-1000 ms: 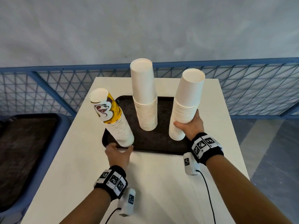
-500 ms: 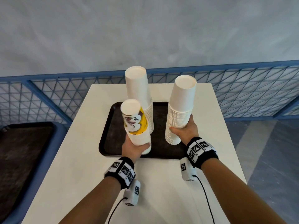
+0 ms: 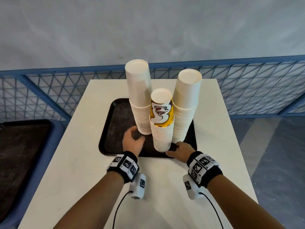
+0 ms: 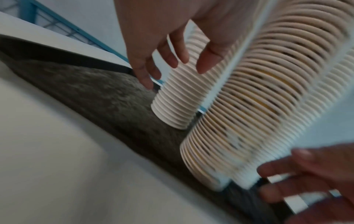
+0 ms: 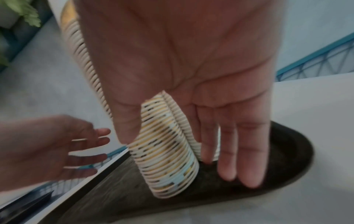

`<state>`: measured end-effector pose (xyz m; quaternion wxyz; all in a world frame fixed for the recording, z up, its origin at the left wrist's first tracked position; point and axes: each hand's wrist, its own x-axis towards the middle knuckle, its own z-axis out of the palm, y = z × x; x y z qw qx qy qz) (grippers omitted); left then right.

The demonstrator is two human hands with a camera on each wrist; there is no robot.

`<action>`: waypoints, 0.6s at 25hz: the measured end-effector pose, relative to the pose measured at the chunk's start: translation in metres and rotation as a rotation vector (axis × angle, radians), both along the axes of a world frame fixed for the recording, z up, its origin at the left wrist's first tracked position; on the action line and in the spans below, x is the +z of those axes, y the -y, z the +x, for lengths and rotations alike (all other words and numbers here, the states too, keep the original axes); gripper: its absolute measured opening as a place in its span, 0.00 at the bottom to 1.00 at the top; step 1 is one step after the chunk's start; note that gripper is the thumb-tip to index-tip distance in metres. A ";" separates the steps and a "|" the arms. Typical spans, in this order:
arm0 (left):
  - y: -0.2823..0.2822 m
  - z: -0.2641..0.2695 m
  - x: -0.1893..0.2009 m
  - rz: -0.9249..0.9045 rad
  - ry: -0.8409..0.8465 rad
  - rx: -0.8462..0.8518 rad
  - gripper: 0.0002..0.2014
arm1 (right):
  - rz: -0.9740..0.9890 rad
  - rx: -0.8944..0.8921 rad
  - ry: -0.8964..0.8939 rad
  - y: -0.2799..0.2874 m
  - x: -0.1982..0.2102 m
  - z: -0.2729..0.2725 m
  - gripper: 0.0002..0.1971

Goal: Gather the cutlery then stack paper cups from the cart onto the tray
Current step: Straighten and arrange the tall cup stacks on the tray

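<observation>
Left hand (image 3: 132, 142) and right hand (image 3: 180, 150) hover open-fingered, holding nothing, beside three cup stacks (image 3: 162, 134) standing on the tray (image 3: 105, 142).

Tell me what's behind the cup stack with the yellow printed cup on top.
Behind the printed stack stand two plain white stacks on the black tray. The tray between them is hidden.

Three cup stacks (image 3: 161, 129), one tray (image 3: 113, 129), seemingly one table (image 3: 79, 162).
</observation>
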<state>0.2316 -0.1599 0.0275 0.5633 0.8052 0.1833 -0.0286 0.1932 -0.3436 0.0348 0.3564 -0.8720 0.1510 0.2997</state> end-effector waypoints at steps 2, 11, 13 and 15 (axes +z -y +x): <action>-0.013 0.022 0.007 -0.001 -0.013 0.008 0.36 | 0.144 -0.061 0.093 -0.014 -0.001 0.001 0.38; 0.001 0.087 0.019 -0.019 0.068 -0.249 0.54 | 0.333 -0.394 0.217 -0.048 -0.016 0.020 0.41; 0.002 0.089 0.020 0.037 0.050 -0.214 0.49 | 0.289 -0.371 0.206 -0.051 -0.020 0.029 0.43; -0.006 0.084 0.020 0.054 0.031 -0.174 0.47 | 0.233 -0.325 0.204 -0.055 -0.021 0.036 0.45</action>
